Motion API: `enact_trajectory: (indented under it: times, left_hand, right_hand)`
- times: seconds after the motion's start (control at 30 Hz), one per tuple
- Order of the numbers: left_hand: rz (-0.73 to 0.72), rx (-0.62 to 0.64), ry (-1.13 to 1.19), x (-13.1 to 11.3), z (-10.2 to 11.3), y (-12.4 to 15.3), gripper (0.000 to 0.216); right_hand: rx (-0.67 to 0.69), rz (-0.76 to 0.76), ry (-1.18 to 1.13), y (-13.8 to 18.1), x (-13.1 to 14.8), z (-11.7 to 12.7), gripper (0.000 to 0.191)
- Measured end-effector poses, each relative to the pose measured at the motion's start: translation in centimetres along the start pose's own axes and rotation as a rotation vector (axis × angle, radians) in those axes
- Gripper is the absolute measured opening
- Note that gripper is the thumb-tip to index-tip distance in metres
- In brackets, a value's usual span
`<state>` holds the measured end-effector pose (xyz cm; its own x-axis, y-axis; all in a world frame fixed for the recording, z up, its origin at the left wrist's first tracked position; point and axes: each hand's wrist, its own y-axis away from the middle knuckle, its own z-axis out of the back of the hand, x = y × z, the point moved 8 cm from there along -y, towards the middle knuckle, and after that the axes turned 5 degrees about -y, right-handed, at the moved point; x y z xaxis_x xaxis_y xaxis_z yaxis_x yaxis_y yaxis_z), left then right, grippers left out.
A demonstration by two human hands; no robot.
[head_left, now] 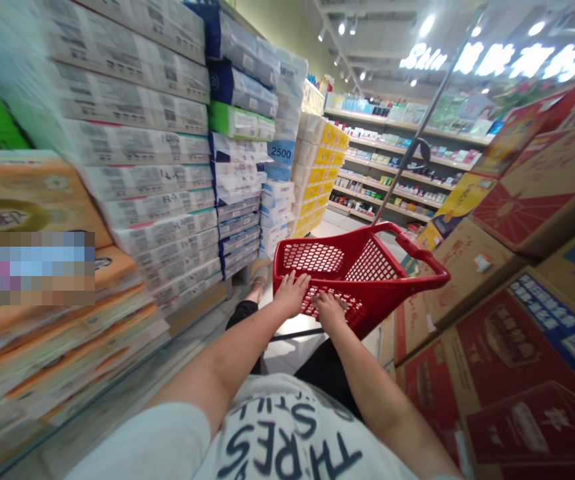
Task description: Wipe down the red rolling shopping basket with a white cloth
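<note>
Basket (pixel 387 307) fwd, L grip (pixel 292 293) on rim (pixel 367 286), R grip (pixel 330 310) on mesh (pixel 355 310), both splayed, unclasped

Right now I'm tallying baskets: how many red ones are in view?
1: the red basket in front of the person, with the left hand at its near rim and the right hand at its near side. Others could be hidden behind the stacked cartons.

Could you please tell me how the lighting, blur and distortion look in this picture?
In the head view, the lit sign glares to white; wide-angle stretching makes the cardboard cartons lean; the orange tissue packs are smeared and partly pixelated; the red shopping basket is clearer, with its lattice readable.
</note>
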<state>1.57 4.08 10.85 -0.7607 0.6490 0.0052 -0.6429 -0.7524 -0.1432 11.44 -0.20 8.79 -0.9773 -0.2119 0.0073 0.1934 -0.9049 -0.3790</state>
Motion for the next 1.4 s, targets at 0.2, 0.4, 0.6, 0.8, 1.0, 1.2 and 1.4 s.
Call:
enact_trajectory:
  times: [0.2, 0.4, 0.6, 0.8, 1.0, 1.2, 1.4]
  left_hand:
    - [0.007, 0.007, -0.021, 0.0, -0.3, -0.2, 0.076]
    - [0.006, 0.005, -0.034, 0.0, -0.1, -0.1, 0.075]
    - [0.002, 0.002, -0.041, 0.1, -0.1, -0.3, 0.077]
    - [-0.004, 0.002, -0.021, 0.0, 0.0, -0.3, 0.079]
    - [-0.004, -0.004, -0.040, 0.2, -0.3, -0.4, 0.078]
    - [-0.011, -0.024, -0.033, 0.5, -0.1, -0.5, 0.077]
    - [-0.001, -0.008, -0.034, 0.7, 0.1, -0.4, 0.075]
  right_hand:
    - [-0.113, 0.031, 0.007, -0.7, -0.6, 3.1, 0.023]
    - [-0.148, 0.034, 0.024, -0.3, -0.4, 2.7, 0.018]
    - [-0.241, 0.003, -0.023, 0.3, -0.9, 3.6, 0.021]
    - [-0.340, -0.048, -0.026, -0.6, -1.7, 6.4, 0.028]
    - [-0.273, -0.033, -0.075, 0.8, -2.2, 4.0, 0.026]
    - [-0.401, -0.108, -0.007, -1.4, -3.7, 8.4, 0.030]
    - [-0.288, -0.178, 0.082, -1.3, -5.2, 6.2, 0.039]
